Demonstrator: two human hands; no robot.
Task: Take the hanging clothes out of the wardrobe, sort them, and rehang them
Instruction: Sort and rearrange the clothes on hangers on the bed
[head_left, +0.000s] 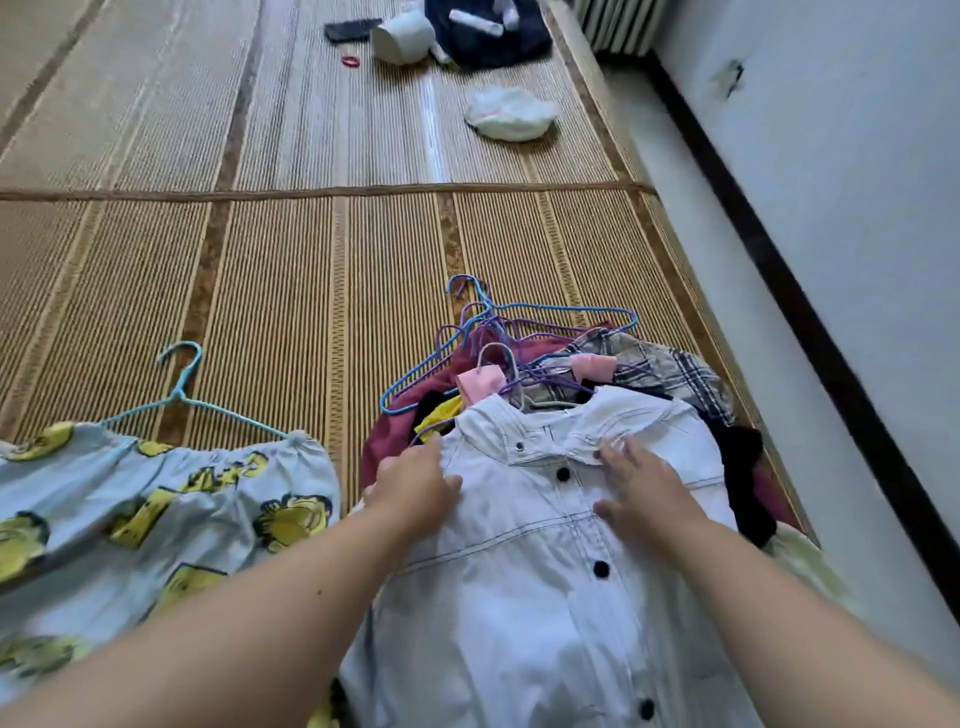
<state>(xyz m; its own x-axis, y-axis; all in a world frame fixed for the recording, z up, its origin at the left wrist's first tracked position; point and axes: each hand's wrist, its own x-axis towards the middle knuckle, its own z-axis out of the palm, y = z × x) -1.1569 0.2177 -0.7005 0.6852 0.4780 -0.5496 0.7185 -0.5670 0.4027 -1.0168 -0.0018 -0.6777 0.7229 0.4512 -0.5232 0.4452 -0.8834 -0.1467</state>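
Observation:
A pale blue-white shirt with dark buttons (524, 582) lies on top of a pile of hangered clothes on a woven mat. My left hand (415, 486) rests on its left shoulder, fingers fairly straight. My right hand (641, 486) lies flat just below the collar with fingers spread. Under the shirt are a maroon garment (395, 431), a plaid garment (654, 364), something black (743, 467), and a tangle of blue and purple wire hangers (498, 332). To the left, a light blue garment with yellow cartoon prints (156, 509) lies on a light blue hanger (182, 389).
The woven bamboo mat (280, 270) stretches ahead. At its far end lie a dark garment (493, 31), a white pot-like object (402, 36), a black phone (350, 28), a red hair tie (350, 61) and a crumpled white cloth (511, 114). A pale wall (831, 182) runs along the right.

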